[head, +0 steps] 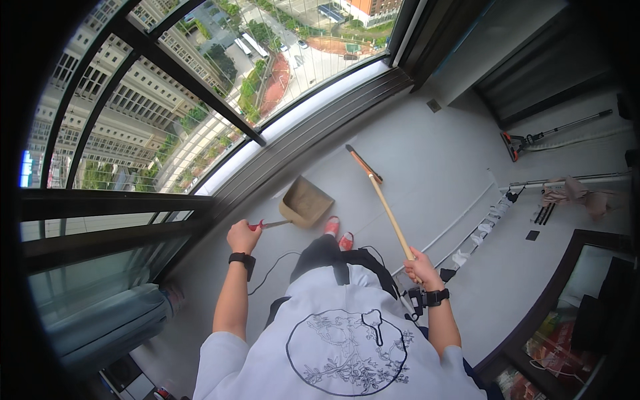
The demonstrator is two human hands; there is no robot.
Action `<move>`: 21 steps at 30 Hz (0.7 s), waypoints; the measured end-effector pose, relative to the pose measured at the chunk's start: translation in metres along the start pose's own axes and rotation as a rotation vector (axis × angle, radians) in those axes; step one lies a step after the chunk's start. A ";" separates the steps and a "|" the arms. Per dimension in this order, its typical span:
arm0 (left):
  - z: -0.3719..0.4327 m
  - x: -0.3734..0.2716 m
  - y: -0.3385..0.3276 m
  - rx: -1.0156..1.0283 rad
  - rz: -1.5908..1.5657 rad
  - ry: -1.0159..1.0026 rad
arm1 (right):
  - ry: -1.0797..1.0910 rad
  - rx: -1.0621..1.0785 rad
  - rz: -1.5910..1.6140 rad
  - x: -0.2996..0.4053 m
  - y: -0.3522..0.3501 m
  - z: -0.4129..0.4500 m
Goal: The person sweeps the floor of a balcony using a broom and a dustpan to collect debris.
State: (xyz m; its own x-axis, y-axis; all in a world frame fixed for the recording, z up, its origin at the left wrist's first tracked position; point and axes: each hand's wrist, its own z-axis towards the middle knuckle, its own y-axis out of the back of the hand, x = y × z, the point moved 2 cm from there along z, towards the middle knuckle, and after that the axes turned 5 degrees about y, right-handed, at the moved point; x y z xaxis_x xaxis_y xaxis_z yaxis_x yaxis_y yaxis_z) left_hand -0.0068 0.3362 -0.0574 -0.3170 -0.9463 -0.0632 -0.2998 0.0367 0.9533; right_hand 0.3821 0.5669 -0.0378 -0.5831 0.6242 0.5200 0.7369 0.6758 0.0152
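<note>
My left hand (244,237) is closed round the red grip of a long-handled dustpan. Its beige pan (307,201) rests on the grey floor near the window sill, just ahead of my feet in red slippers (346,241). In my right hand (421,268) is the pale wooden handle of a broom (391,216). The broom's narrow orange and dark head (364,164) is on or close to the floor, to the right of the dustpan and apart from it.
Large barred windows with a dark frame and sill (320,117) run along the left. A drying rack (472,235) with small white items stands at right, a flat mop (515,145) beyond it. A cable (272,270) lies by my feet.
</note>
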 end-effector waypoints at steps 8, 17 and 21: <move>-0.002 0.006 -0.001 -0.001 0.017 0.004 | 0.051 -0.226 -0.054 0.009 0.081 0.071; 0.003 0.017 0.005 0.042 0.017 -0.170 | -0.021 -0.344 -0.229 -0.052 0.104 0.121; 0.000 0.015 0.000 0.024 0.048 -0.181 | -0.097 -0.193 -0.325 -0.074 0.057 0.044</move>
State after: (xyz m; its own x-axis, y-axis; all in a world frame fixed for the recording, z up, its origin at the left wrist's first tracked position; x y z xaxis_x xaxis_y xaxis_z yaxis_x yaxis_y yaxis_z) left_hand -0.0122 0.3217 -0.0582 -0.4880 -0.8699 -0.0721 -0.3009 0.0901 0.9494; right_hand 0.4523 0.5765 -0.1126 -0.8197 0.4302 0.3782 0.5538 0.7638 0.3315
